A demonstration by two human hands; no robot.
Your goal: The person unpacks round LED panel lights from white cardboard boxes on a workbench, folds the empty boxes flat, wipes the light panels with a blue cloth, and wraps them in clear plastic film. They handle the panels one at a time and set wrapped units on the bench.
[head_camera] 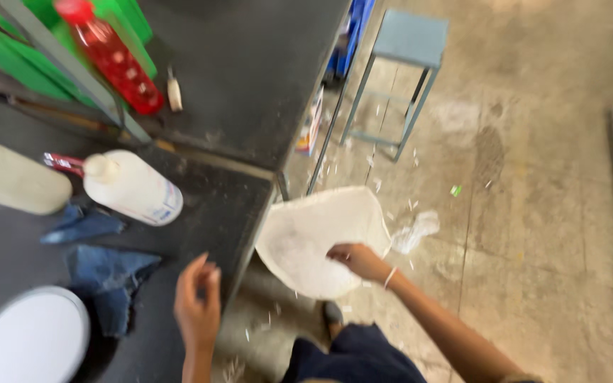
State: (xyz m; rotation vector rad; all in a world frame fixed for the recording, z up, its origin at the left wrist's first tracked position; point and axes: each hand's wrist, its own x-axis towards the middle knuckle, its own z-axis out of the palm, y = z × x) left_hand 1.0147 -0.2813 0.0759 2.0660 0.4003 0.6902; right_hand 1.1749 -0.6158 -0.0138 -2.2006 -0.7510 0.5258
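**White sheet held off the table's edge, right hand**

- Right hand (358,259): fingers curled and pinching the lower right edge of a white, rounded flat sheet (313,237), possibly foam or paper; blur hides the material. A pale band sits at the wrist.
- White sheet: held out over the concrete floor (533,213), just beside the dark worktable's (250,78) corner, tilted. It lies up and to the left of the gripping hand; its broader span runs from lower left to upper right.
- Left hand (196,301): raised over the table's edge, empty, fingers loosely bent together, touching nothing. It is near the sheet but apart from it; the right hand alone holds it.
- On the table: two white plastic bottles (136,188) lying down, a red bottle (115,60), blue cloth scraps (108,276), a round white lid or disc (30,340).
- On the floor: a blue-topped stool (406,50), white scraps scattered, a crumpled pale piece (416,230).
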